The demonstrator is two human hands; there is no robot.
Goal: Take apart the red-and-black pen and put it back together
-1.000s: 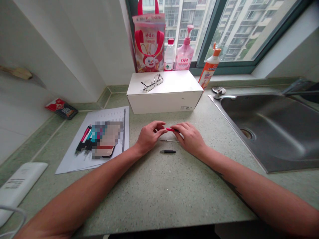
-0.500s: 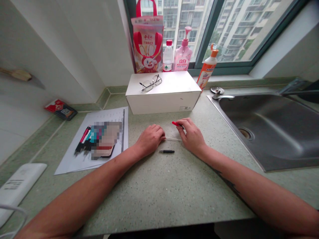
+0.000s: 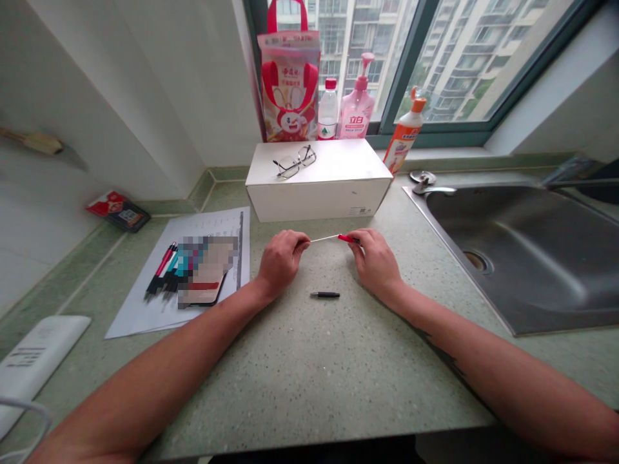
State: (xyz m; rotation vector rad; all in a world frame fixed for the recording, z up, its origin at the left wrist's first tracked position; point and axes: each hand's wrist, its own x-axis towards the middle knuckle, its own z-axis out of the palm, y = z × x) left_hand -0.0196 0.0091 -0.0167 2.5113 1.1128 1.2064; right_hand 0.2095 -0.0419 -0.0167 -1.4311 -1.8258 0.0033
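Note:
My left hand (image 3: 285, 256) is closed, its fingertips pinching a thin white pen refill (image 3: 323, 239) that points to the right. The refill's far end meets the tip of a red pen barrel (image 3: 345, 238); whether it is inside cannot be made out. My right hand (image 3: 376, 259) pinches this barrel between thumb and fingers, which hide part of it. On the counter below, between both hands, lies a short black pen section (image 3: 325, 295) with a metallic tip.
Left on the counter (image 3: 309, 380) are paper sheets (image 3: 140, 316) bearing several pens (image 3: 162, 270) and a blurred-out object. A white box (image 3: 309, 200) with glasses (image 3: 294, 162) on top stands behind. The steel sink (image 3: 532, 258) is at right, a white device (image 3: 43, 348) at left.
My left hand has moved up and slightly left, lifting the refill to the red barrel's level. The refill's right end now meets the barrel's tip. My right hand has barely moved.

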